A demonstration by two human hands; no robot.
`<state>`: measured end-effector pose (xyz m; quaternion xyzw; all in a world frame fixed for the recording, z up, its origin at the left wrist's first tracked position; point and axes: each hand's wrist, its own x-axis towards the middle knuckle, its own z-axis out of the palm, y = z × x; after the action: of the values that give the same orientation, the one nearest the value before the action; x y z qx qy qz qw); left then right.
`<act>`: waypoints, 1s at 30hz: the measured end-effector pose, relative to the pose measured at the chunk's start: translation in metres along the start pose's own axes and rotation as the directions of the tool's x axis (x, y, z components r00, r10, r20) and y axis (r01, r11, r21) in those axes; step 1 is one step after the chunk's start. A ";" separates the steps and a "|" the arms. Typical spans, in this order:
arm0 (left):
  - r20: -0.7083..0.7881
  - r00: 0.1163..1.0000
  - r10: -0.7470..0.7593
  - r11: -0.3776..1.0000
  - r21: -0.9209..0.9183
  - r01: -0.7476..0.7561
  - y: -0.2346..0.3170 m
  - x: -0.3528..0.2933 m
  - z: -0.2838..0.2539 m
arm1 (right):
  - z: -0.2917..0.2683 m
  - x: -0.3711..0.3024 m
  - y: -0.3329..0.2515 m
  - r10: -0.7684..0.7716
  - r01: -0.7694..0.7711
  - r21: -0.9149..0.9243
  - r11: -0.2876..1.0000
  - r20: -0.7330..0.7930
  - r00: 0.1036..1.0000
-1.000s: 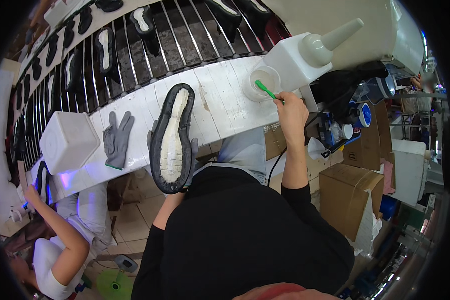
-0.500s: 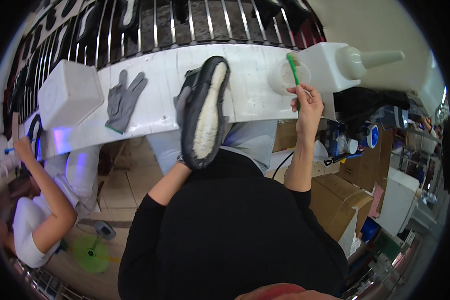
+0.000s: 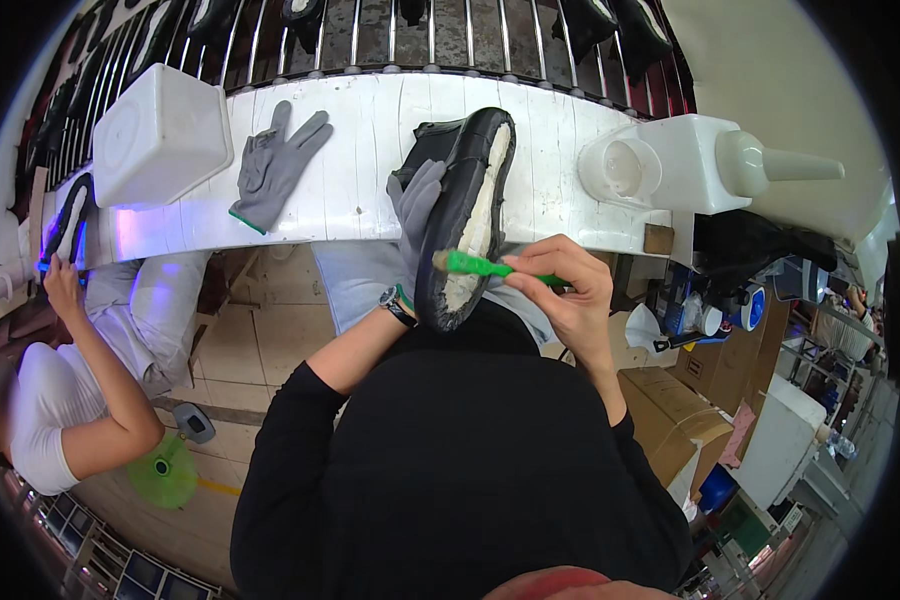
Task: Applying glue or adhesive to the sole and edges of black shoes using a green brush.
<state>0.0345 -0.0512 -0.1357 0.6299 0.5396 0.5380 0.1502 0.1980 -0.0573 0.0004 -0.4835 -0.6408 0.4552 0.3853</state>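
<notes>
A black shoe upper is tilted with its underside turned up, showing a pale, rough strip along the middle. My left hand, in a grey glove, grips it from the left side; part of the fingers is behind the shoe. In my bare right hand is a green brush, pinched between thumb and fingers. Its bristle head lies over the heel half of the underside, near the left edge; whether the bristles touch cannot be made out.
On the white table are a loose grey glove, a white square container, a translucent cup and a white bottle with a nozzle. Beyond runs a metal roller rack with shoes. A co-worker handles another shoe at left.
My right hand has brought the brush from above the cup leftward and down to the shoe. In the picture, the shoe and table things sit further right, as the view shifted.
</notes>
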 end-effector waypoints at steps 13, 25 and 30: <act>-0.141 0.983 0.119 0.981 -0.134 -0.138 0.011 0.016 0.010 | -0.009 0.044 0.049 0.108 -0.160 -0.177 0.971 -0.274 0.956; -0.129 0.982 0.139 0.980 -0.125 -0.155 0.005 0.014 0.010 | -0.028 0.052 0.046 0.170 -0.205 -0.161 0.965 -0.210 0.963; -0.084 0.995 0.060 0.973 -0.217 -0.078 0.002 0.006 0.007 | -0.029 0.045 0.046 0.229 -0.230 -0.024 0.973 -0.033 0.973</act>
<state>0.0401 -0.0443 -0.1339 0.6065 0.4599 0.6233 0.1793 0.2265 -0.0020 -0.0330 -0.5665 -0.5807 0.4806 0.3331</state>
